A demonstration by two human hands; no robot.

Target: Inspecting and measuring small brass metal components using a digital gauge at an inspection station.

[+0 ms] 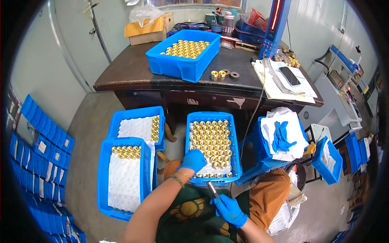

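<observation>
Many brass rings look weighty, slippery; grip their sides. Left hand at the bin's left edge, fingers' hold unclear; right hand clasps a metal rod.

No words or numbers can be read. Small white labels stand on the blue boxes stacked at the left, their print too small to make out. Any writing on the papers at the right of the desk, or on the blue post beyond, is also unreadable.
</observation>
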